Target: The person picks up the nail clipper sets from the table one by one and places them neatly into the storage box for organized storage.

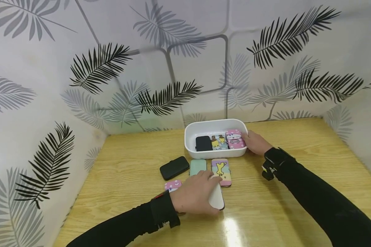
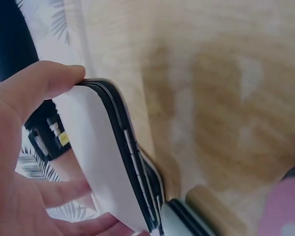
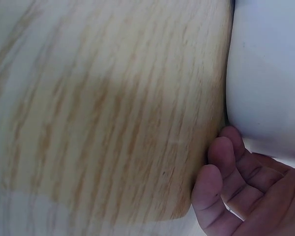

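Note:
My left hand (image 1: 194, 192) pinches a small flat hard case (image 1: 216, 198) with a white face, thumb on one end and fingers on the other. In the left wrist view its dark, metal-framed edge (image 2: 130, 147) shows. At the back, my right hand (image 1: 257, 142) grips the right end of a white plastic bin (image 1: 191, 154); its fingers curl against the outer wall in the right wrist view. Inside the bin stand a black case (image 1: 203, 143), a cartoon-print case (image 1: 219, 142) and a pink case (image 1: 234, 138).
On the wooden table (image 1: 266, 212) before the bin lie a black case (image 1: 174, 167), a mint-green case (image 1: 198, 166), a giraffe-print pastel case (image 1: 221, 171) and a pink dotted case (image 1: 172, 185), partly behind my left hand. Leaf-patterned cloth (image 1: 201, 68) hangs behind the table.

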`<state>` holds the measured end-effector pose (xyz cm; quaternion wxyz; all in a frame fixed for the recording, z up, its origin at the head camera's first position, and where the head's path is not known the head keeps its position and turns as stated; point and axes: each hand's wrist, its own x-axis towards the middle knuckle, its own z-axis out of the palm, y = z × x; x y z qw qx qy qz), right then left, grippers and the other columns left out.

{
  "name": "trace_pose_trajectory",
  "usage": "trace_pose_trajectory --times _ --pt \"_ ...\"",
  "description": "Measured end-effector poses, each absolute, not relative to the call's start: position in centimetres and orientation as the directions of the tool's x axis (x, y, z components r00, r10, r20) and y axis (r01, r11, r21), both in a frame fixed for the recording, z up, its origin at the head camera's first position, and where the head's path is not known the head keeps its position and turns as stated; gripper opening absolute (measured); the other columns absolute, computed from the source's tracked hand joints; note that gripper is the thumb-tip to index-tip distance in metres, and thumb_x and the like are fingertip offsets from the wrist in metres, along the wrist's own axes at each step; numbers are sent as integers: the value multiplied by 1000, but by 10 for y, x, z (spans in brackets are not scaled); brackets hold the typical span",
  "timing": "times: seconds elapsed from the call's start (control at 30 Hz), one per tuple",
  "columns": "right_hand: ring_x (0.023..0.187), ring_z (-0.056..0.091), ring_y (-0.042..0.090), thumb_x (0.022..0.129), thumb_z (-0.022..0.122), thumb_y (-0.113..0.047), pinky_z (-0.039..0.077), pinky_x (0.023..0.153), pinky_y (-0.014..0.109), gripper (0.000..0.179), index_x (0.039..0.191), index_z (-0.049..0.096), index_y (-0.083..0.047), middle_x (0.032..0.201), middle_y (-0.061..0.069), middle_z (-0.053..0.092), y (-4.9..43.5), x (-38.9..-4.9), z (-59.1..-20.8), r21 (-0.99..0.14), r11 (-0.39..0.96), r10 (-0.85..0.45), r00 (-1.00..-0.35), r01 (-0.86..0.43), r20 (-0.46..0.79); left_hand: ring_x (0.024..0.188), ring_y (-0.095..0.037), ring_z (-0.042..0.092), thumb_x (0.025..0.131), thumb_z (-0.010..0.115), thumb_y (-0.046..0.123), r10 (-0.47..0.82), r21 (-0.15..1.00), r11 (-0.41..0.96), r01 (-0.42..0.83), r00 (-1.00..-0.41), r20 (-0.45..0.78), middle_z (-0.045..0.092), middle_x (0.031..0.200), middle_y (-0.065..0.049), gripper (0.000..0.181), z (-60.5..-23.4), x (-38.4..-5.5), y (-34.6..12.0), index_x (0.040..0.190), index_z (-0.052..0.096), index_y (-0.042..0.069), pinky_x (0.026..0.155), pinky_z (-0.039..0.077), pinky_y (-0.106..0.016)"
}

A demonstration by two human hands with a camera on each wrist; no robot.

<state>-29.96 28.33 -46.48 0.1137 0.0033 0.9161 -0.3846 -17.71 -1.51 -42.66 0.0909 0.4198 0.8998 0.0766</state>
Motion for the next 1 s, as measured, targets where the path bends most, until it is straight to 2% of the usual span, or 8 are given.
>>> trace_pose_trajectory --times 0.3,0.43,0.57,0.63,0.8,1.0 --pt "74 53 22 111 24 -34 43 63 31 52 137 36 10 101 18 51 284 -299 -463 -700 707 -73 -976 95 -206 109 -15 47 73 80 53 771 282 605 744 -636 25 45 140 -8 82 -404 -198 -9 145 51 29 73 47 -20" --pt "71 53 21 111 25 -34 44 61 31 51 137 37 9 97 17 52 284 -299 -463 -709 699 -70 -978 93 -197 112 -16 44 74 77 63 760 273 607 746 -645 74 43 141 -8 81 -394 -211 -5 145 50 33 74 48 -23" --pt "68 54 21 111 25 -32 44 59 31 49 135 39 9 94 16 53 284 -301 -465 -719 690 -73 -981 81 -181 119 -20 44 75 78 61 744 247 619 745 -657 119 43 141 -9 81 -386 -229 3 145 52 31 81 49 -28" --pt "68 54 22 111 25 -32 44 59 31 49 134 39 9 93 15 53 284 -302 -464 -718 692 -75 -982 76 -176 122 -22 44 75 80 54 731 245 632 736 -670 129 42 141 -11 78 -382 -239 8 144 54 28 84 50 -31" --pt "66 54 21 111 26 -32 44 58 31 47 131 42 8 88 13 53 283 -299 -462 -710 700 -70 -983 74 -171 130 -28 41 77 80 49 695 283 661 695 -709 118 36 151 -16 76 -378 -266 24 144 54 26 86 51 -34" --pt "64 53 19 111 25 -32 44 57 31 46 125 45 6 86 12 52 282 -298 -464 -712 699 -60 -987 65 -149 128 -29 43 80 79 48 671 311 679 665 -734 105 41 147 -16 76 -376 -295 41 147 52 23 87 52 -36"
